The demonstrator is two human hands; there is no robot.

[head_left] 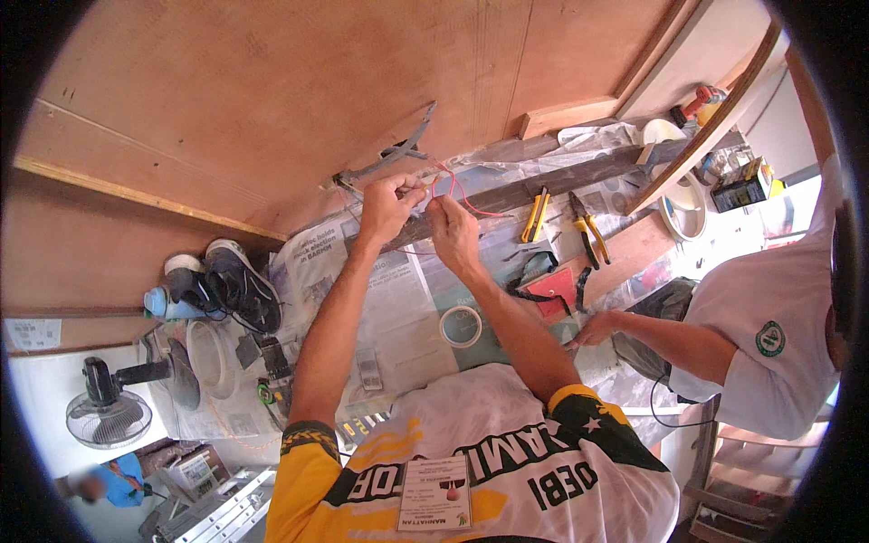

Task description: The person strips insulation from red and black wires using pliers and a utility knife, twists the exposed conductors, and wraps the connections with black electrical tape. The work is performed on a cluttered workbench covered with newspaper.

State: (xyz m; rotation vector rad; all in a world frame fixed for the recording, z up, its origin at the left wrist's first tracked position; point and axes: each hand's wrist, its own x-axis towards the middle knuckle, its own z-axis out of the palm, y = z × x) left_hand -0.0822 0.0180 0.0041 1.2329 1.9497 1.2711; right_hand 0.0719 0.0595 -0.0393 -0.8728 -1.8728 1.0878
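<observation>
My left hand (389,210) and my right hand (452,233) are close together over the newspaper-covered surface, both with fingers pinched. Thin wire runs between their fingertips, and a loop of red wire (467,194) curves out beside them to the right. What exactly sits inside each pinch is partly hidden by the fingers. Just beyond my hands, a dark grey cable (407,145) sticks out near the foot of the wooden panel. To the right lie a yellow utility knife (536,215) and pliers (590,230) with yellow-and-black handles. A white ring (461,327) rests below my right wrist.
The brown wooden panel (299,109) rises behind the newspaper (398,308). Dark shoes (243,288) and a small fan (109,412) are at left. A red square pad (552,291) lies near a co-worker's hand (597,328) at right. A drill (701,104) stands far right.
</observation>
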